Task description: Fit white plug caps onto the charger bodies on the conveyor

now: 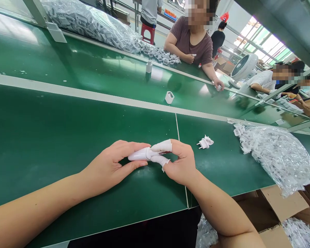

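My left hand [110, 167] grips a smooth white charger housing [138, 154] between thumb and fingers, above the green work surface. From the other side, my right hand [183, 160], with white finger covers on thumb and forefinger, pinches a white plug piece [152, 155] against the end of the housing. Metal pins seem to point back toward my right palm. Whether the two parts are fully joined cannot be made out. To the right of my right hand lie loose white plug pieces [205, 141], pins showing.
Across a pale divider strip, the green conveyor belt [98, 75] carries an open white housing [169, 97] and an upright charger [149, 66]. Plastic bags of white parts lie at right [281, 155] and far left [93, 26]. A co-worker [196, 41] sits opposite; cardboard boxes [284, 203] stand below right.
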Available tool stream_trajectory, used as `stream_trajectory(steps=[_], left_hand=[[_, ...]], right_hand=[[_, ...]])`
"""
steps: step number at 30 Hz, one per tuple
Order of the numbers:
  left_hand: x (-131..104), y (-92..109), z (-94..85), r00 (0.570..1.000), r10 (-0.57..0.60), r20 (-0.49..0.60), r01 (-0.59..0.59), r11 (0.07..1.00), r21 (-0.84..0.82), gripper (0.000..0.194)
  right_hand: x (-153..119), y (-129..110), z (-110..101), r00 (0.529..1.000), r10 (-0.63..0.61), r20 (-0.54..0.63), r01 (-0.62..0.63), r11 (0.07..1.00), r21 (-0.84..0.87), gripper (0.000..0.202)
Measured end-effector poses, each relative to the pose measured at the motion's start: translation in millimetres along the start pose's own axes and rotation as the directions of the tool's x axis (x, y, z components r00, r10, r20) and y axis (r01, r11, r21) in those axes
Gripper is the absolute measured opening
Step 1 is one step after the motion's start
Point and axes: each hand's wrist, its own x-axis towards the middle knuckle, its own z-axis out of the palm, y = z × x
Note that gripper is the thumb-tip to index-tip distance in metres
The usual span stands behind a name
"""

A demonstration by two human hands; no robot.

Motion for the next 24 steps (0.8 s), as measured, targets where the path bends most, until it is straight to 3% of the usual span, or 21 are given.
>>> stream_trajectory(steps=[7,13,16,18,21,24], left_hand=[[-5,0,5.3,0.999,0.042,-0.022,-0.041,0.999,0.032,0.047],[-7,-7,10.8,0.977,0.197,-0.082,-0.19,0.977,0.093,0.041],[-8,-8,11.3,0.972,0.21,-0.104,-0.202,0.976,0.085,0.039],[-8,-7,12.2,0.984,0.151,-0.096,-0.147,0.988,0.045,0.042],[-5,-1,13.9,0.999,-0.05,-0.012,0.049,0.997,-0.061,0.048],[6,6,10.7,0.976,-0.188,0.106,0.203,0.967,-0.152,0.051]], right_hand=[[-3,6,7,0.999,-0.051,-0.018,0.051,0.999,0.009,0.027],[-4,9,10,1.0,0.014,0.004,-0.014,1.0,0.003,0.021],[-7,10,13,0.996,0.086,0.006,-0.086,0.996,0.002,0.016],[-8,13,16,0.991,0.13,0.012,-0.131,0.991,0.041,0.014],[-5,19,17,0.972,0.228,0.06,-0.233,0.968,0.089,0.015],[5,19,2,0.92,0.356,0.163,-0.368,0.929,0.048,0.043]])
